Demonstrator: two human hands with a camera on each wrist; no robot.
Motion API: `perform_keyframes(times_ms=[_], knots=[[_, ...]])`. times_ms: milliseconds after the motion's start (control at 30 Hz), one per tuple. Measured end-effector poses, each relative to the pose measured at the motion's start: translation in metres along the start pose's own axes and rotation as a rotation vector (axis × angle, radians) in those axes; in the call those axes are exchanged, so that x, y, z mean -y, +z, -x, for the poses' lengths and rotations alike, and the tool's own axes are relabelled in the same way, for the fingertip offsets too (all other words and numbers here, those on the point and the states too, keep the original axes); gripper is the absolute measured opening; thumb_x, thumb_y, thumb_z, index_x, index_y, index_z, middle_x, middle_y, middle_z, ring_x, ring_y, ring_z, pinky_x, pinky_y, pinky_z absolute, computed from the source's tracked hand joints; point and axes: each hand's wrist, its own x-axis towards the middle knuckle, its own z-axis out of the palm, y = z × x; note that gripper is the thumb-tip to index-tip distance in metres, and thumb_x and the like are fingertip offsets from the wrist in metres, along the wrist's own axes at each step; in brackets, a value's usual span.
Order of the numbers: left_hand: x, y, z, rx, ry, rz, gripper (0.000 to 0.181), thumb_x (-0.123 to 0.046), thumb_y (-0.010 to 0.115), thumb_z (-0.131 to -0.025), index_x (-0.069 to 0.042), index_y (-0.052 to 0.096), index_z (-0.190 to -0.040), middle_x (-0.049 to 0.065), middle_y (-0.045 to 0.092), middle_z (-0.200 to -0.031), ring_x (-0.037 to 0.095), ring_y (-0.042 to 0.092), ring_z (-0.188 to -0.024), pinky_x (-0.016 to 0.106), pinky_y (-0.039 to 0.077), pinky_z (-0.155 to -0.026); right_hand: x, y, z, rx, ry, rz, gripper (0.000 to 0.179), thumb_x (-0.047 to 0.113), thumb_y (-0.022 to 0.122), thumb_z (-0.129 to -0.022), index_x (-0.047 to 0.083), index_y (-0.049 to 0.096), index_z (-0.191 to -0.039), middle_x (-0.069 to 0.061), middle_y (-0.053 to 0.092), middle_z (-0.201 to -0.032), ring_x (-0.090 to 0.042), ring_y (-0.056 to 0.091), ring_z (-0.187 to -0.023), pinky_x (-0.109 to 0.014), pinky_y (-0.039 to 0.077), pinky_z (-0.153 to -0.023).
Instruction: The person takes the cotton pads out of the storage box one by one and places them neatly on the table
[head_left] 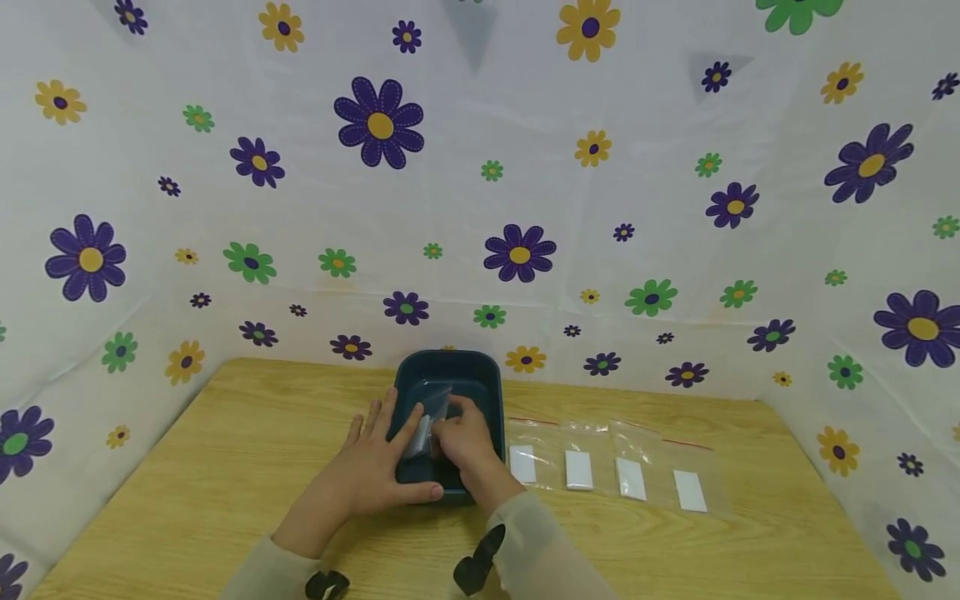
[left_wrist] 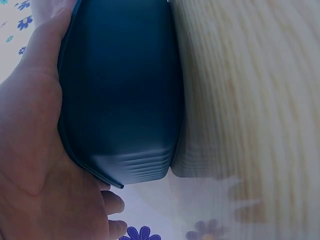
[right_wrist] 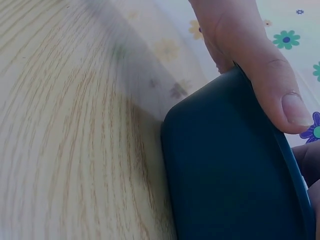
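Note:
A dark teal plastic bin (head_left: 491, 392) sits on the table. Across its left rim lies my left hand (head_left: 367, 475), fingers spread and thumb on the near rim. My right hand (head_left: 468, 433) reaches into the bin and pinches a clear zip bag (head_left: 438, 402) with something white in it. The bag's lower part is partly hidden by the hands. In the left wrist view, the left hand (left_wrist: 35, 130) lies along the rim, beside the bin's outer wall (left_wrist: 120, 85). The right wrist view shows a thumb (right_wrist: 272, 82) over the rim and, at the right edge, part of curled fingers.
Several clear zip bags, each with a white rectangular piece (head_left: 578, 470) inside, lie in a row right of the bin. The wood-grain table (head_left: 225, 442) is bordered by a white cloth (head_left: 450, 208) printed with flowers behind and at both sides.

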Motion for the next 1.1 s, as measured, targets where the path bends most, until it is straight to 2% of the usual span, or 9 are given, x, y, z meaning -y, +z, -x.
perform_keyframes(times_ms=[133,267,433,533,667,833,900,1000,1100], knots=[[0.0,0.0,0.001,0.007,-0.006,0.007,0.115,-0.087,0.054,-0.074,-0.016,0.025,-0.16,0.026,-0.001,-0.165,0.053,0.008,-0.149,0.069,0.01,-0.117,-0.001,0.001,0.002,0.018,-0.008,0.035,0.052,-0.004,0.058,-0.081,0.009,0.06,-0.131,-0.005,0.062,-0.083,-0.014,0.056,-0.066,-0.025,0.05,-0.059],[-0.001,0.0,0.001,0.017,-0.008,0.009,0.115,-0.087,0.055,-0.074,-0.015,0.024,-0.16,0.026,-0.002,-0.165,0.052,0.007,-0.149,0.068,0.01,-0.117,-0.002,0.001,0.002,0.021,-0.008,0.056,0.051,-0.003,0.059,-0.08,0.009,0.061,-0.13,-0.007,0.065,-0.094,-0.016,0.058,-0.074,-0.025,0.048,-0.061],[-0.001,0.0,0.001,0.013,-0.007,0.005,0.114,-0.085,0.056,-0.075,-0.015,0.026,-0.159,0.027,0.0,-0.165,0.052,0.009,-0.149,0.069,0.012,-0.117,-0.002,0.0,0.002,0.015,0.001,0.075,0.042,0.018,0.061,-0.094,0.008,0.058,-0.135,-0.007,0.066,-0.1,-0.017,0.063,-0.082,-0.029,0.052,-0.072],[-0.002,-0.001,0.001,0.007,-0.008,0.002,0.114,-0.085,0.056,-0.075,-0.015,0.026,-0.159,0.027,0.0,-0.165,0.052,0.009,-0.149,0.068,0.012,-0.117,-0.001,0.0,0.001,0.014,-0.016,0.085,0.039,0.027,0.061,-0.099,0.009,0.059,-0.134,-0.006,0.066,-0.101,-0.016,0.064,-0.082,-0.03,0.054,-0.072],[-0.002,-0.002,0.0,0.009,-0.012,0.005,0.115,-0.085,0.056,-0.075,-0.015,0.025,-0.159,0.026,-0.001,-0.165,0.052,0.009,-0.149,0.068,0.011,-0.117,-0.001,0.0,0.001,-0.019,-0.068,0.091,0.025,0.015,0.062,-0.098,0.011,0.067,-0.122,-0.005,0.07,-0.096,-0.015,0.064,-0.08,-0.027,0.054,-0.067],[0.001,-0.002,-0.001,0.011,-0.015,-0.004,0.115,-0.086,0.056,-0.075,-0.015,0.023,-0.16,0.026,-0.001,-0.165,0.052,0.008,-0.149,0.068,0.01,-0.117,0.001,0.0,0.0,-0.072,-0.132,0.039,0.016,0.004,0.065,-0.092,0.01,0.071,-0.106,-0.004,0.07,-0.096,-0.013,0.063,-0.082,-0.026,0.054,-0.07],[0.001,-0.001,-0.001,0.011,-0.018,-0.005,0.115,-0.085,0.056,-0.075,-0.016,0.022,-0.16,0.025,-0.002,-0.165,0.051,0.007,-0.149,0.068,0.009,-0.117,0.003,-0.001,-0.001,-0.071,-0.157,-0.015,0.02,0.0,0.064,-0.091,0.009,0.07,-0.108,-0.005,0.07,-0.098,-0.013,0.062,-0.084,-0.026,0.054,-0.072],[0.001,0.0,-0.002,0.013,-0.018,-0.007,0.115,-0.085,0.056,-0.075,-0.016,0.02,-0.161,0.025,-0.002,-0.165,0.051,0.006,-0.149,0.069,0.008,-0.117,0.006,-0.005,0.0,-0.052,-0.202,-0.074,0.034,-0.005,0.061,-0.089,0.009,0.066,-0.12,-0.008,0.069,-0.1,-0.014,0.063,-0.085,-0.027,0.056,-0.074],[0.0,0.003,-0.002,0.018,-0.012,-0.005,0.115,-0.085,0.056,-0.075,-0.017,0.02,-0.161,0.025,-0.003,-0.165,0.052,0.006,-0.149,0.069,0.008,-0.117,0.009,-0.014,0.003,-0.045,-0.255,-0.066,0.042,-0.005,0.061,-0.09,0.011,0.061,-0.129,-0.01,0.067,-0.101,-0.015,0.063,-0.084,-0.028,0.057,-0.075]])
